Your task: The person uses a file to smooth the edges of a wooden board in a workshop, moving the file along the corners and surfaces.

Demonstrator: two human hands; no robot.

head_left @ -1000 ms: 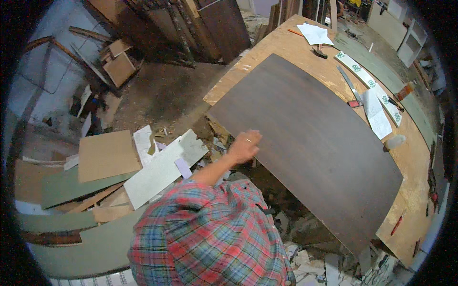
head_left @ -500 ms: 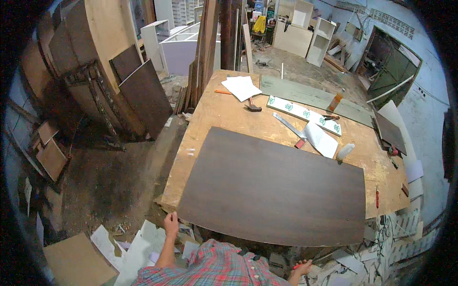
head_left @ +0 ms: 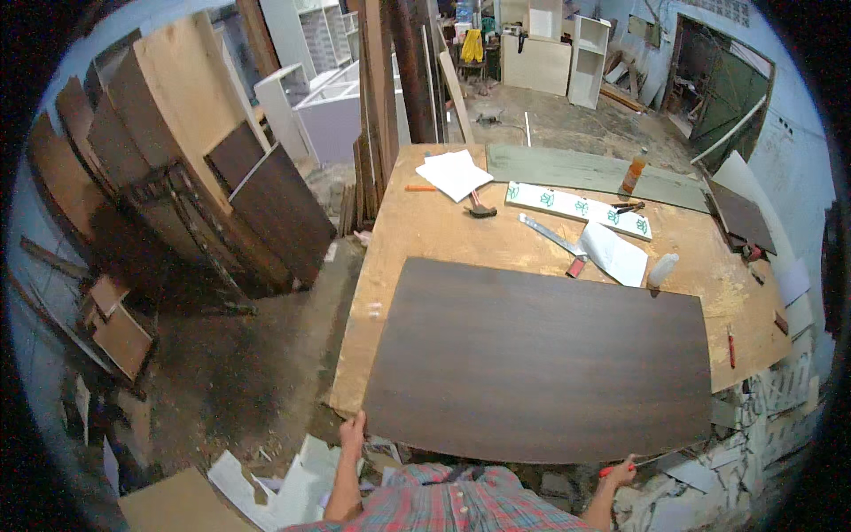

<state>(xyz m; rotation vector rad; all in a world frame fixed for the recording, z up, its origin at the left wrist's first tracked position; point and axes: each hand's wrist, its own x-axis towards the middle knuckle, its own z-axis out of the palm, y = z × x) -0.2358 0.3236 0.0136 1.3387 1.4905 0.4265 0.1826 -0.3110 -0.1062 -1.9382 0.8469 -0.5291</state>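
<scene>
1. Dim workshop all around, its outer edges lost to the black rim; wooden table (head_left: 355, 355) up front, dark board (head_left: 541, 363) lying flat across its near half, hiding the wood below.
2. Far side now: white papers (head_left: 454, 175) cover part of the handle of the hammer (head_left: 480, 212), and both forearms run out of sight at the bottom.
3. Over to the left hand (head_left: 352, 431), right at the board's near left corner! Fingers look curled and close together, but whether they pinch the board or only rest against it, I cannot tell.
4. Right hand (head_left: 622, 472), just beside the near edge towards the right: fingers closed around a red-handled tool (head_left: 606, 472), its thin far end too small to name.
5. And the change: a second ago the left hand was blurred, partway along the near edge; half a second ago the right hand sat lower, farther from the board.
</scene>
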